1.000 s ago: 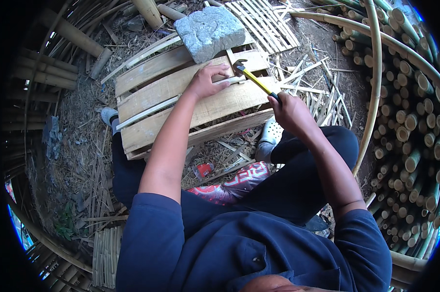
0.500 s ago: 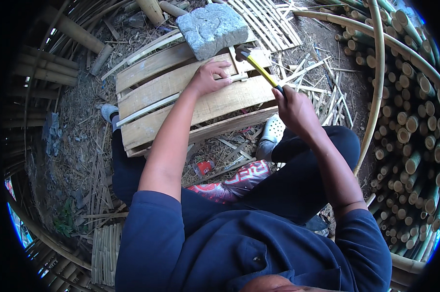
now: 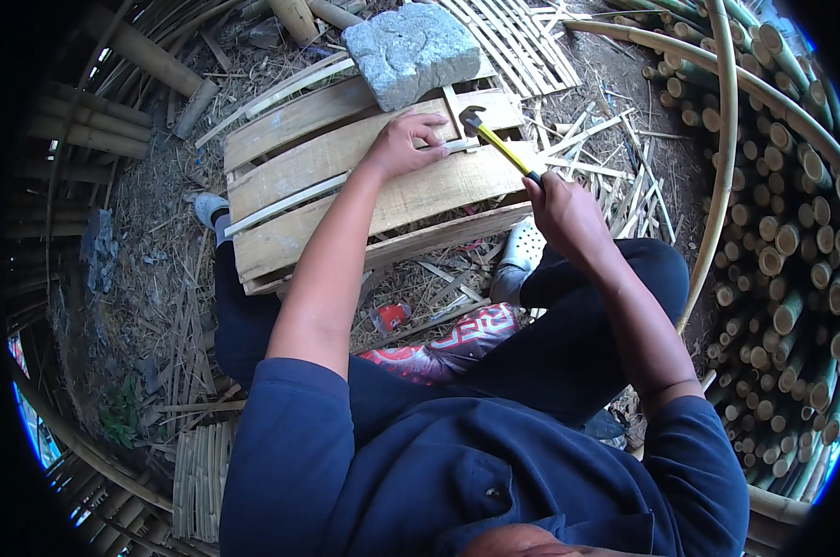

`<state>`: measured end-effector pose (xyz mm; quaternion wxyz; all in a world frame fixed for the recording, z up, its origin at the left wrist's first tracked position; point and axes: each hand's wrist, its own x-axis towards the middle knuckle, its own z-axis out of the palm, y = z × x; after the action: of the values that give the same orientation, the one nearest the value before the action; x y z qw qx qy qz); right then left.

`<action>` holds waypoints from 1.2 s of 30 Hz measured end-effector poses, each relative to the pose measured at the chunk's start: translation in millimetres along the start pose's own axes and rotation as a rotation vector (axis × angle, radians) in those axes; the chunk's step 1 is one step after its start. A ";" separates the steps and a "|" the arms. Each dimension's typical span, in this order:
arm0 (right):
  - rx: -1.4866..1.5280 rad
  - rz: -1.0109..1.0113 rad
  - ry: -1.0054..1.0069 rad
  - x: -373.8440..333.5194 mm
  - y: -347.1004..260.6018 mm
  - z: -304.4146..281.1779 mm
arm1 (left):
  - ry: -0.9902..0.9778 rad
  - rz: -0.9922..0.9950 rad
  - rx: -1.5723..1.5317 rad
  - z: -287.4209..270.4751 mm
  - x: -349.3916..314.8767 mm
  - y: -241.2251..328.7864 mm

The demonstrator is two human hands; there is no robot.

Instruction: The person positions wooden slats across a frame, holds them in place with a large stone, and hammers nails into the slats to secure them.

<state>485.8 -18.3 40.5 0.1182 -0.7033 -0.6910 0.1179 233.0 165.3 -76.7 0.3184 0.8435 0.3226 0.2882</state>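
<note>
In front of me stands a low bench of pale wooden planks (image 3: 295,176). Two thin bamboo strips meet on it: one (image 3: 452,110) runs out from under the grey stone block, and the other crosses the bench under my left hand (image 3: 405,146). That hand's fingers are curled closed over the crossing strip (image 3: 295,201) close to where the two meet. Whether the fingertips also pinch something small, such as a nail, I cannot make out. My right hand (image 3: 565,215) grips the black end of a yellow-handled claw hammer (image 3: 502,148). The hammer's dark head is right beside the joint.
The rough stone block (image 3: 411,56) rests on the bench's far edge. Behind it lies a slatted bamboo panel (image 3: 517,42). Stacked bamboo poles (image 3: 787,241) fill the right side, with a curved pole in front. A red-labelled plastic bottle (image 3: 392,317) and bamboo scraps litter the ground.
The hammer head has come down and slightly toward me, close to the strips' joint. My left hand keeps its place on the strip.
</note>
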 end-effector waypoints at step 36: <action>0.125 0.175 -0.006 8.5 -11.1 -18.5 | -0.020 -0.038 0.016 -4.5 -1.7 5.9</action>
<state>481.5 -9.7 61.6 0.1491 -0.7519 -0.6186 0.1727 231.0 162.2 -70.0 0.3203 0.8425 0.3377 0.2713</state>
